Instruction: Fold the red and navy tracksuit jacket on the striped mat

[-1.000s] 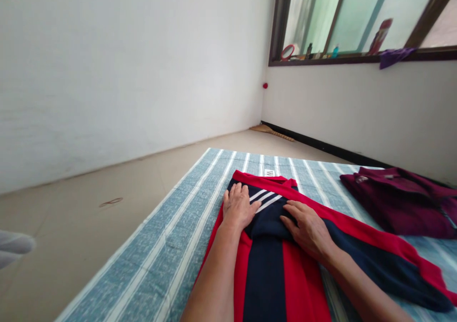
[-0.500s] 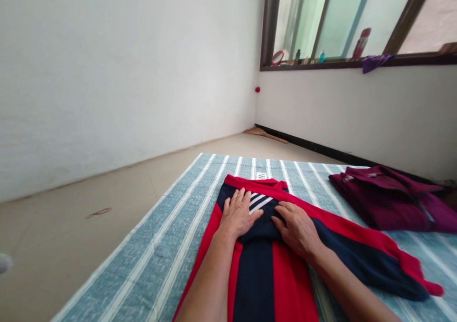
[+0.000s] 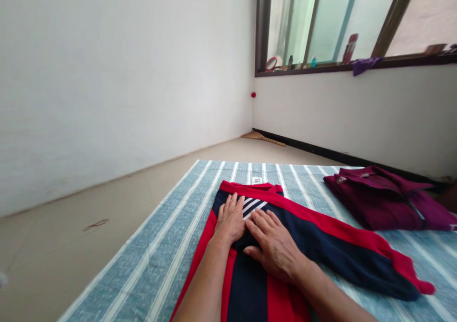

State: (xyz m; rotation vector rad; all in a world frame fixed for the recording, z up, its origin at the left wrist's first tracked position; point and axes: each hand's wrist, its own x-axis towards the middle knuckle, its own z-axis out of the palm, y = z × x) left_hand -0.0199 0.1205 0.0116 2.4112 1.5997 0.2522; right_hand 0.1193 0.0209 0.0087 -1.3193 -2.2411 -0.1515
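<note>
Red and navy jacket (image 3: 314, 246) spread flat on the striped mat (image 3: 160, 255). Right hand (image 3: 273, 246) slid leftward since a moment ago, now just beside left hand (image 3: 228, 219); both open, palms pressing cloth, smoothing the fold. Maroon garment (image 3: 378, 198) well apart.
</note>
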